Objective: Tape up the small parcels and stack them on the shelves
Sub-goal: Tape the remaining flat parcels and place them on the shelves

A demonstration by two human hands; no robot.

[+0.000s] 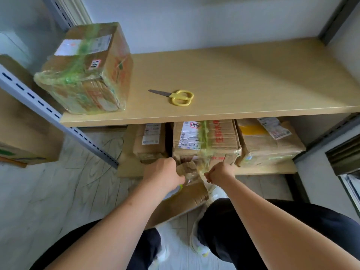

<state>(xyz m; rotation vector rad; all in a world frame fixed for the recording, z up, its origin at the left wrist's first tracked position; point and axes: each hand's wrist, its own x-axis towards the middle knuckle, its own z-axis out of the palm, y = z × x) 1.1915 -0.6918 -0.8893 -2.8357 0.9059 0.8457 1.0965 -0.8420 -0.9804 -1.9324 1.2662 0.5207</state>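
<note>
Two hands at lower centre of frame — left hand (165, 175) grips a small brown cardboard parcel (190, 169), right hand (219, 172) pinches its clear tape (201, 173) — before the lower wooden shelf (272, 168). Yellow-handled scissors (175, 96) lie mid-frame.

Illumination is soft, even daylight with a cool cast; the upper shelf board (243, 78) is brightly lit and throws a dark shadow over the parcels on the lower shelf (268, 169); glare appears on the tape-wrapped box (85, 69). Wide-angle distortion bends the shelf upright (48, 110) and frame edges; both hands and the feet show motion blur
</note>
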